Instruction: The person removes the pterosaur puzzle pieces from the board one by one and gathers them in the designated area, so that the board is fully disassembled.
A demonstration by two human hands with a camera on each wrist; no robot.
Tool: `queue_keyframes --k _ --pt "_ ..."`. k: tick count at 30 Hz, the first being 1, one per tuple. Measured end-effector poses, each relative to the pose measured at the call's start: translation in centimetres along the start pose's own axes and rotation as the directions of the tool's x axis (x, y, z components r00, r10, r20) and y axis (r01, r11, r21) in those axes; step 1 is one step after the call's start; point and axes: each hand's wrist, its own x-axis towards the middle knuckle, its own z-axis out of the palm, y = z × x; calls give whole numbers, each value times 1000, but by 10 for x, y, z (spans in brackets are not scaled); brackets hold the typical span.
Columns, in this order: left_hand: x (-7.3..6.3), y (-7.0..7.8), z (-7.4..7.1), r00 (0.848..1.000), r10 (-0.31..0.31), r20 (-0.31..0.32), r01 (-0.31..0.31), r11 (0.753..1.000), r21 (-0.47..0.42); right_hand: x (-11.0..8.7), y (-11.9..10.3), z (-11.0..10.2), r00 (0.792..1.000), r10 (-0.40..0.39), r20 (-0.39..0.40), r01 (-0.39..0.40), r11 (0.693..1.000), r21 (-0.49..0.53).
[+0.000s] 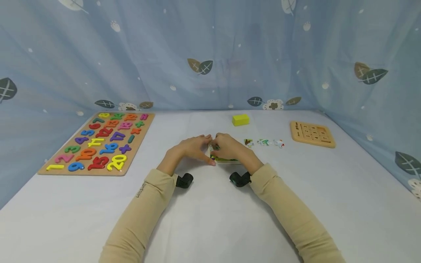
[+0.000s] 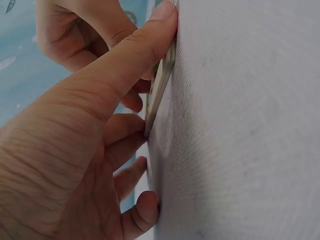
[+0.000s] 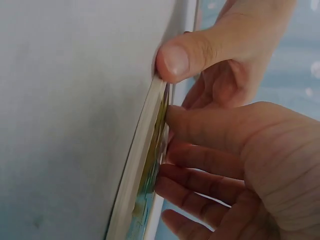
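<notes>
A small framed jigsaw puzzle [image 1: 227, 161] with a pale rim and a green and yellow picture lies on the table. My left hand [image 1: 194, 147] holds its left side, thumb at the near corner and fingertips toward the far one. Over the picture bends my right hand [image 1: 229, 146], its thumb and curled fingertips down at the surface around a small dark green jigsaw piece [image 1: 216, 147], mostly hidden. In the right wrist view, the puzzle's rim [image 3: 135, 170] runs beside both thumbs. Loose jigsaw pieces [image 1: 264, 142] lie to the right of the puzzle.
A wooden number board [image 1: 131, 160] with colourful numerals lies at the left. At the back stands a yellow block [image 1: 241, 119]. A wooden sliding number puzzle [image 1: 312, 134] is at the right. A blue patterned curtain [image 1: 223, 84] hangs behind the white tabletop [image 1: 207, 226].
</notes>
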Motion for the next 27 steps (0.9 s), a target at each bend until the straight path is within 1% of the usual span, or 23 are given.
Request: queue_keyframes --k 3,7,12,16,20,24,27 --pt "-1 0 -2 1000 0 1 0 1000 2 1 -2 -1 1000 -17 -4 17 999 -50" --pt "-1 -1 -2 1000 3 -11 -3 1000 -7 2 -2 -1 1000 -11 -17 10 998 -68" --pt "0 0 -2 1000 -2 -10 2 1000 -5 1 -1 -1 999 4 -44 -6 999 -41" --pt "1 1 -2 1000 -3 -10 3 1000 -4 0 -1 -1 998 26 -49 -27 1000 -13" --pt "0 1 -1 1000 -4 -15 4 1000 -16 -2 -1 -1 998 4 -61 -6 999 -47" --pt "0 0 0 1000 -2 -14 2 1000 -23 -3 -1 0 995 -31 -94 22 995 -96" --pt "-1 -1 0 1000 -5 -12 5 1000 -23 -2 -2 1 993 -33 -110 21 994 -110"
